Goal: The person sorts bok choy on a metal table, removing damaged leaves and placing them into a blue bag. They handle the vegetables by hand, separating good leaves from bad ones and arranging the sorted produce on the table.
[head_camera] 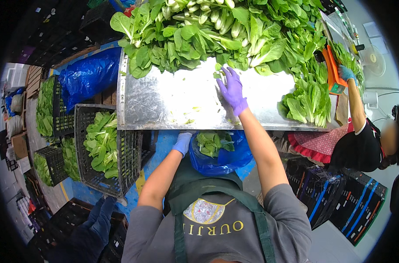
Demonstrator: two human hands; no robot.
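Note:
My right hand, in a purple glove, lies over the metal table, its spread fingers touching or just above small leaf scraps. My left hand, in a blue glove, is at the table's near edge; its fingertips are hidden under the edge, so its grip does not show. Beside it a blue plastic bag hangs below the edge with loose leaves inside. A large heap of leafy greens with pale stems covers the table's far side. A bunch of greens lies at the right.
A black plastic crate of greens stands left of the table, near more crates and a blue plastic-wrapped bundle. At the right, a co-worker's gloved hand is by an orange scale. Stacked black crates stand at lower right.

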